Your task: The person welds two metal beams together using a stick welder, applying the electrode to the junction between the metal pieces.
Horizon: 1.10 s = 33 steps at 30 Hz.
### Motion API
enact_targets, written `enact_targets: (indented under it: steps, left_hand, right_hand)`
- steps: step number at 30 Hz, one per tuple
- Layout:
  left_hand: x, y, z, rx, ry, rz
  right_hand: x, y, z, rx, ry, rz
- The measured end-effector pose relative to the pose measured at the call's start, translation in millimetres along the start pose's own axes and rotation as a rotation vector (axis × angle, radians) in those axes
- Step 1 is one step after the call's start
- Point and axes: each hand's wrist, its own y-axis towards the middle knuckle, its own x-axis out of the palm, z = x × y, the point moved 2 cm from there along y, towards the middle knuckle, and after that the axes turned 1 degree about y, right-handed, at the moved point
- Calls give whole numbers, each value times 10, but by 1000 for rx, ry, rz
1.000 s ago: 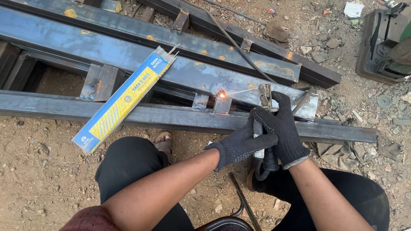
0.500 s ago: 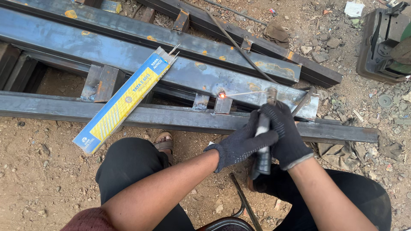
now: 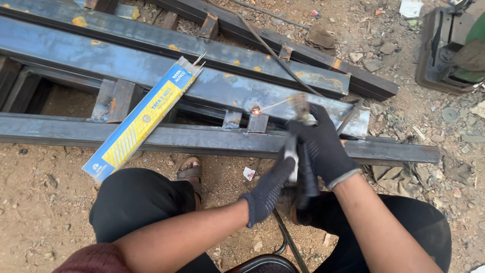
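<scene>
Over rusty steel beams (image 3: 202, 139), both gloved hands (image 3: 303, 162) clamped together on electrode holder (image 3: 302, 108); rod tip glowing orange

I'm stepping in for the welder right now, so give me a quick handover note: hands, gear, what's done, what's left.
Right hand, gloved, grips the electrode holder; left hand, gloved, steadies its handle from below.
The rod tip sits at a glowing spot on a small steel tab between the long steel beams.
The blue-and-yellow electrode box lies open across the beams.
Done: a weld started at this tab.
Left: whether that tab is finished can't be told; neighbouring tab shows no glow.
</scene>
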Motion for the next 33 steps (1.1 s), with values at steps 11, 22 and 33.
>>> enact_targets:
  steps: [11, 22, 33]
  left_hand:
    - [-209, 39, -181, -160, -206, 239]
    - [-238, 193, -80, -204, -418, 105]
    - [-86, 79, 271, 205, 154, -97]
  right_hand:
    - [287, -296, -310, -502, -852, -243]
    - [-269, 194, 117, 335, 759, 99]
    - [131, -226, 48, -99, 36, 84]
